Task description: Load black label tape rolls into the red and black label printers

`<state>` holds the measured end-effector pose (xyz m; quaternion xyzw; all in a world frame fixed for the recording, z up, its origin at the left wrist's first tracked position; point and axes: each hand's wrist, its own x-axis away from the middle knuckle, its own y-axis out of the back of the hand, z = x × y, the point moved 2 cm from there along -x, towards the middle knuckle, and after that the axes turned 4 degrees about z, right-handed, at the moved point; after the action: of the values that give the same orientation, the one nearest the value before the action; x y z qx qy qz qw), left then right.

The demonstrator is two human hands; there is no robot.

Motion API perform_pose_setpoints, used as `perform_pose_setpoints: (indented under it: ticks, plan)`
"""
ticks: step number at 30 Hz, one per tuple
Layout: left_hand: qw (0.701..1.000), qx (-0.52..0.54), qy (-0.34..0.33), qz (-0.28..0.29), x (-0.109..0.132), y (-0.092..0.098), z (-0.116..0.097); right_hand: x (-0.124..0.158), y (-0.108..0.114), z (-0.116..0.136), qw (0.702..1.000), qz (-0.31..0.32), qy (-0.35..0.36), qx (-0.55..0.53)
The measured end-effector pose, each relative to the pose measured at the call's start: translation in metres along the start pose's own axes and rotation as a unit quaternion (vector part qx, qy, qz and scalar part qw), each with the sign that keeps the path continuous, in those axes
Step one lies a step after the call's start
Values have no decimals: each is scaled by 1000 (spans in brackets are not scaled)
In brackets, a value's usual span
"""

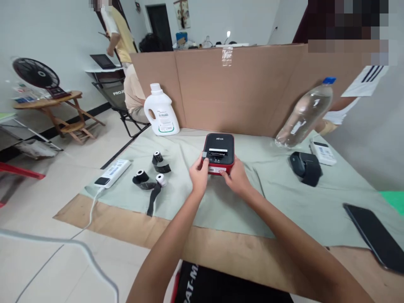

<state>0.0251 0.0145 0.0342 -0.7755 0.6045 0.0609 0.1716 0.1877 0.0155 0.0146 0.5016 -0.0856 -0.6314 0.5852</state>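
Between both hands is a small black and red label printer (220, 145), with a slot on its top and a white sticker along its front. Curled round its left front corner, my left hand (199, 173) has its thumb on the edge. My right hand (236, 176) grips the right front corner, thumb against the front face. Whether the printer's underside touches the cloth I cannot tell. To the left lie three small rolls with loose black tails: a rear roll (157, 157), a left roll (140, 176) and a front roll (160, 180).
A cardboard panel (233, 92) stands behind. Before it are a white detergent jug (162, 115) and a leaning clear bottle (307, 113). Power strips (113, 173) (322, 151), a black strap-like item (305, 167) and a phone (375, 235) lie on the table. Other people are nearby.
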Motion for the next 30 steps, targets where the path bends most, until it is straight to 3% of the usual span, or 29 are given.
perform_pose_setpoints:
  ticks: [4,13,25,27,30]
  plan:
    - [999,-26,7,26,10,-9,17,20,3,-15,1000,2,-25,-6]
    - [998,-58,24,26,7,-12,28,28,-5,-18,997,-2,-79,5]
    - [997,-62,26,46,10,-10,27,30,0,-14,997,-6,-79,-10]
    - [993,-112,1,47,9,-6,26,30,5,-11,997,-32,-71,-1]
    - [967,-229,-103,41,5,1,21,28,12,-5,998,-55,-36,8]
